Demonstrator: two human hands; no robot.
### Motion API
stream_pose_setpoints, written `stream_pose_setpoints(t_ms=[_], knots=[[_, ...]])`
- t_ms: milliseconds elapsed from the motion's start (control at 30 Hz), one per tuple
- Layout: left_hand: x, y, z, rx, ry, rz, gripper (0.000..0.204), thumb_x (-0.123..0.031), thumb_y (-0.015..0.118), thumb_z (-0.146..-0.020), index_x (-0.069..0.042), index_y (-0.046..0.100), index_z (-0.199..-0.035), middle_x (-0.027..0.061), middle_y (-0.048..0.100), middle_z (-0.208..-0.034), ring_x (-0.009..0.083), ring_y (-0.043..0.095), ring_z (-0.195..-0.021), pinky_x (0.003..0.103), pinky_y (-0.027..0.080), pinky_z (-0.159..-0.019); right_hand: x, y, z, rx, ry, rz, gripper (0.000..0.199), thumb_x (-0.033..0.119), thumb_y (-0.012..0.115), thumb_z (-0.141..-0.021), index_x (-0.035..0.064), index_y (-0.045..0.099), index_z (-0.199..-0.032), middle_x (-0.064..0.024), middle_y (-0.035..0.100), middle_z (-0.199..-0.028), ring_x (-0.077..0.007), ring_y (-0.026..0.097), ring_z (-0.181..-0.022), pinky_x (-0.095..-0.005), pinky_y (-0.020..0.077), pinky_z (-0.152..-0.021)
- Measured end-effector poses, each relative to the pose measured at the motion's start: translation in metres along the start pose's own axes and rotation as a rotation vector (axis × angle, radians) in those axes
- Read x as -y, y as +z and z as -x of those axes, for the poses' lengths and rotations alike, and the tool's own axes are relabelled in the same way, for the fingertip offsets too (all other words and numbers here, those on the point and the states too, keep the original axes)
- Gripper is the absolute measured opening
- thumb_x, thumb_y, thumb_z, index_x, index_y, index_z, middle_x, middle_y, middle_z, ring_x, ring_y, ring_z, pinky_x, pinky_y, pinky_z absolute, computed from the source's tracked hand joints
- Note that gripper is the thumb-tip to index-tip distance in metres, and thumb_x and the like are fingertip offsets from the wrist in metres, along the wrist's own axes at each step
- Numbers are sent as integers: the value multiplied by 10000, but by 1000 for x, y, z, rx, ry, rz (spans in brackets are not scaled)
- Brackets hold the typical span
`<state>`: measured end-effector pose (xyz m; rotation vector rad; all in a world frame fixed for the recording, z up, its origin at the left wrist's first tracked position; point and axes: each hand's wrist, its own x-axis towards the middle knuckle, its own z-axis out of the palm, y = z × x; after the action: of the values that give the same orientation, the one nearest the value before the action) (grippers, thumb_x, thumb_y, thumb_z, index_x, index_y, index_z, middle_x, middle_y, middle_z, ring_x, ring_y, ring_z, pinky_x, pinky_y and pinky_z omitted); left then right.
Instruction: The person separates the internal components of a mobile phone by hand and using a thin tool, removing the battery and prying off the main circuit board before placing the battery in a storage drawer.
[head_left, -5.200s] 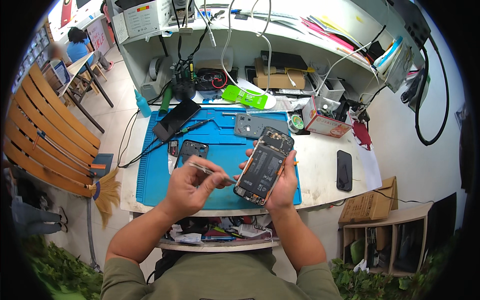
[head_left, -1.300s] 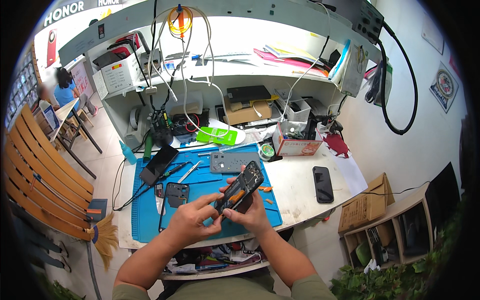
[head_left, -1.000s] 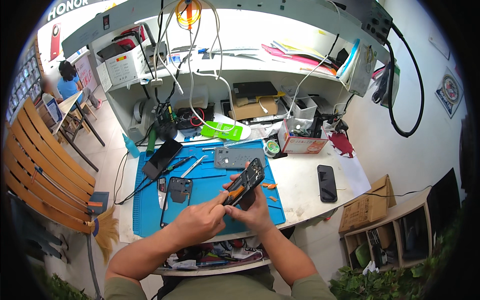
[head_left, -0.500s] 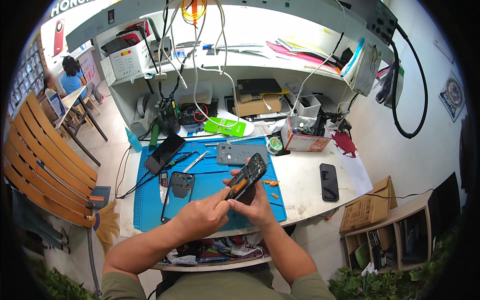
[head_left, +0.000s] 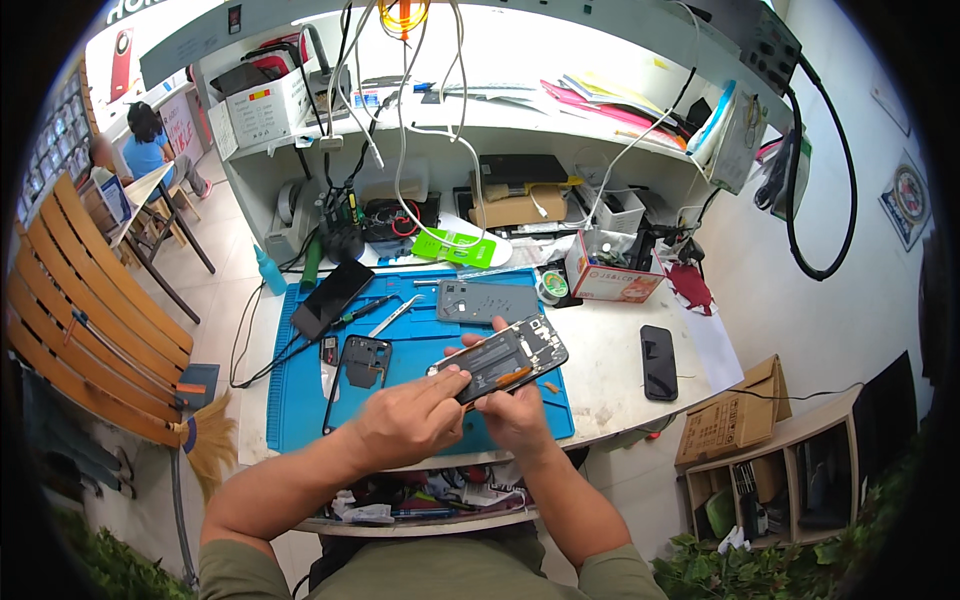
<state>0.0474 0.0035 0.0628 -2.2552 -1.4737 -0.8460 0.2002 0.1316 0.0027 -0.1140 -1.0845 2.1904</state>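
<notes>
An opened phone (head_left: 490, 358), its circuit board and black battery exposed, is held tilted above the blue mat (head_left: 300, 400). My right hand (head_left: 518, 422) grips it from beneath, thumb at the near edge and fingertips showing past the far edge. The closed fingers of my left hand (head_left: 415, 408) press on its left end. An orange strip (head_left: 515, 378) lies across the lower part of the phone, near my right thumb. On the mat lie a black phone frame (head_left: 362, 365), tweezers (head_left: 396, 316), a grey phone back (head_left: 487, 302) and a dark screen panel (head_left: 335, 300).
A dark phone (head_left: 659, 362) lies on the white table to the right. Behind the mat stand a solder spool (head_left: 550, 287) and a box of small parts (head_left: 612, 278). White cables (head_left: 402, 150) hang from the shelf. An open drawer (head_left: 420, 502) full of items sits below the table edge.
The opened phone has turned from steeply tilted to flatter, its inner side now facing up, and shifted slightly right. Both hands keep contact; the left fingers now lie further along its left end.
</notes>
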Motion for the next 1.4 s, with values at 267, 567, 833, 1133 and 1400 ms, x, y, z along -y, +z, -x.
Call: stream_pose_setpoints(t_ms=[267, 567, 833, 1133, 1400], knots=[[22, -35, 8, -177, -369, 324, 241, -53, 850, -812, -41, 711, -1009, 180, 798, -1136, 271, 808, -946, 314, 638, -759, 16, -4, 0, -73, 105, -358, 972, -5, 541, -706, -19, 265, -1638, -238, 481, -1553, -480, 427, -1514, -668, 457, -1207], [23, -33, 18, -133, -383, 328, 161, -40, 826, -832, -53, 733, -963, 152, 809, -1072, 254, 807, -906, 329, 644, -747, 15, -12, -4, -135, 182, -523, 855, 25, 512, -741, -77, 314, -1566, -269, 493, -1520, -502, 430, -1498, -789, 442, -1159], [23, -31, 17, -44, -351, 332, 159, -40, 826, -824, -62, 733, -952, 124, 813, -1028, 269, 801, -892, 348, 639, -783, 13, -14, -6, -185, 209, -552, 796, 26, 512, -772, -85, 323, -1537, -283, 513, -1465, -508, 464, -1471, -760, 460, -1169], [23, -25, 15, -10, -354, 329, 147, -45, 827, -824, -66, 733, -935, 116, 812, -1006, 261, 800, -878, 343, 635, -777, 11, -10, -6, -256, 216, -442, 722, -18, 513, -775, -19, 375, -1484, -245, 531, -1433, -491, 499, -1449, -692, 481, -1187], [35, -30, 19, -74, -428, 328, 130, -23, 810, -836, -43, 731, -937, 135, 808, -1009, 257, 798, -875, 337, 631, -772, 10, -12, -4, -221, 217, -383, 762, -25, 529, -769, -21, 357, -1511, -240, 523, -1454, -498, 499, -1446, -669, 463, -1205]])
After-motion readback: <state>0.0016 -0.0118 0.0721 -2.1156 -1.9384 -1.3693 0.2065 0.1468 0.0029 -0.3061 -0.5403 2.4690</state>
